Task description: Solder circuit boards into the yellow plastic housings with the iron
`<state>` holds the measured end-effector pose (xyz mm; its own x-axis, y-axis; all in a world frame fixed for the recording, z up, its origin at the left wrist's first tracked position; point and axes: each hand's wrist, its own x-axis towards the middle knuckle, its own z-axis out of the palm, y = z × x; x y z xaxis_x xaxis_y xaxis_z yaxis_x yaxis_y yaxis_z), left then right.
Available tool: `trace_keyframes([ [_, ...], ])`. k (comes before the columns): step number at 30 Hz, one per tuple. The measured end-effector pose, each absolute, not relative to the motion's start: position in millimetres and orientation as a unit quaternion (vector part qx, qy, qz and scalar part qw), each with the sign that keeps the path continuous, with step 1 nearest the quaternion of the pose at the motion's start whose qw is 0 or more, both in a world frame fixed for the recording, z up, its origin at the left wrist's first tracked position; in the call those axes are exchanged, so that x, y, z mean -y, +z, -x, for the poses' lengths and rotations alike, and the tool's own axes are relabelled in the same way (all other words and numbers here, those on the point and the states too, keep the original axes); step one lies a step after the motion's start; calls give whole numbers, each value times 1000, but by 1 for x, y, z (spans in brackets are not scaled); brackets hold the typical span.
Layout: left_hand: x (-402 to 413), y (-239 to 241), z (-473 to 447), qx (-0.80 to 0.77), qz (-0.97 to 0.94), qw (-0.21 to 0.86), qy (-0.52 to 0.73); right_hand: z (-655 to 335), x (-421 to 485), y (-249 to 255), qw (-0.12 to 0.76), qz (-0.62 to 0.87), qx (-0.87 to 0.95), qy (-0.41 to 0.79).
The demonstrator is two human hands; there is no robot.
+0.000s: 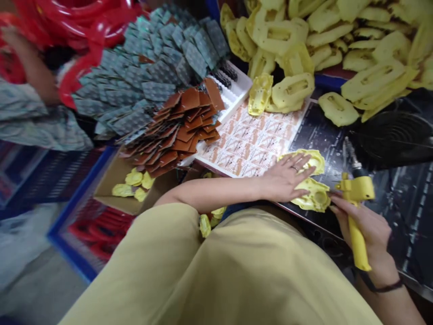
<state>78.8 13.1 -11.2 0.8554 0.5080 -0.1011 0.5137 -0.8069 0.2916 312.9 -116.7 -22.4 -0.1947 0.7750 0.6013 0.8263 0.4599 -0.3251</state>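
My left hand (286, 178) lies flat with fingers spread on top of a yellow plastic shell (313, 195) on the dark work surface (406, 198). A second yellow shell (314, 159) lies just behind its fingertips. My right hand (365, 228) is wrapped round the handle of a yellow electric screwdriver (355, 212), whose metal bit (350, 155) points away from me, just right of the shells.
A big heap of yellow shells (338, 40) fills the back right. A white tray (252, 142) of printed panels sits in the middle, with brown boards (179, 126) and grey-green boards (152, 67) stacked left. A cardboard box (125, 185) holds small yellow parts. Another person's arm (34, 67) is at far left.
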Motion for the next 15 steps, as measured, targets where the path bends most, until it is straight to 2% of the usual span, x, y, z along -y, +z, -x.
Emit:
trace_keyframes([
  [3,-20,-6,-72,-234,-963,129,44,-300,105,-17,365,469,803,-39],
  [5,-52,17,-57,-274,-955,107,42,-296,101,-15,360,472,804,-47],
  [10,-158,104,11,-646,-758,-82,-28,-297,99,-15,388,476,785,-79],
  [15,-203,123,72,-729,-682,-42,-41,-295,93,-19,411,479,770,-97],
])
